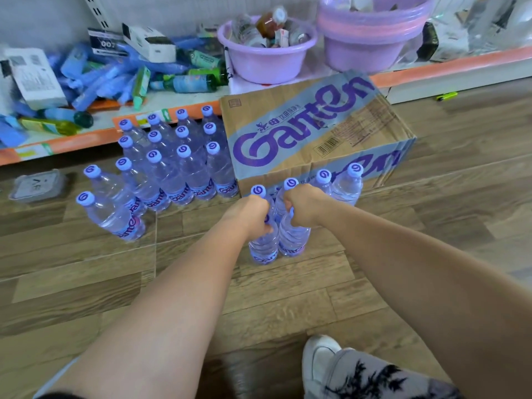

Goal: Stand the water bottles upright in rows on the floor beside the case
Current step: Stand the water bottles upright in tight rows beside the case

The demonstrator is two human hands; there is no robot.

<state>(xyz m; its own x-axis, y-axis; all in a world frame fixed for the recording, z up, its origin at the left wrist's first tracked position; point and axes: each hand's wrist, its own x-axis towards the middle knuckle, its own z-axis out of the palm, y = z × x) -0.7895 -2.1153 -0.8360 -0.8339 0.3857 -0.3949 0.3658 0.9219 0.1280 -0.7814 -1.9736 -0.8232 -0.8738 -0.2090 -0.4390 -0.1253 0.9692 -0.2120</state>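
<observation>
A person grips two water bottles at once above a wood-patterned floor [431, 231], just in front of the cardboard case [316, 133]. The left hand [253, 216] has its fingers [266, 227] wrapped round the shoulder of the left bottle [263, 250]. The right hand [302, 205] is clasped round the neck of the right bottle [293, 239]. Both bottles are upright and touch side by side; whether their bases rest on the floor cannot be told. Rows of capped bottles [178, 168] stand to the left of the case, and a pair of bottles [339, 185] stands against its front. The step likely goes best if each bottle is set down base first, snug against its neighbours, and let go only once steady, since a nudge could topple the packed rows.
</observation>
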